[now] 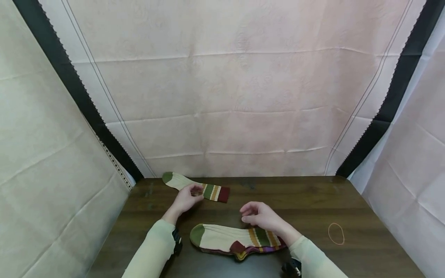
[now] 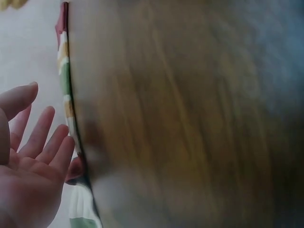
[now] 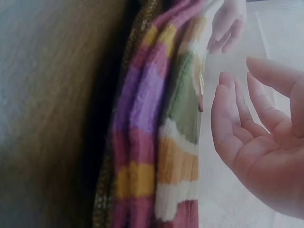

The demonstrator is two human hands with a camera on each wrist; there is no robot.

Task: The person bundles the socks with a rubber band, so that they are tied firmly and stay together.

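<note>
A cream sock (image 1: 180,182) with a green toe, green and orange stripes and a dark red cuff lies flat toward the back of the table. My left hand (image 1: 187,199) hovers over its middle, fingers loosely bent and thumb apart from them. Nearer the front is a stack of socks (image 1: 222,234), a similar cream one on top. Purple, pink and yellow striped socks (image 3: 145,104) show beneath it in the right wrist view. My right hand (image 1: 265,217) is above the stack's cuff end, holding nothing, its fingers gently curved and apart from the thumb.
A thin tan rubber band (image 1: 343,234) lies on the right part of the dark wooden table (image 1: 299,200). Pale fabric walls (image 1: 243,96) with black edge strips rise behind the table and on both sides.
</note>
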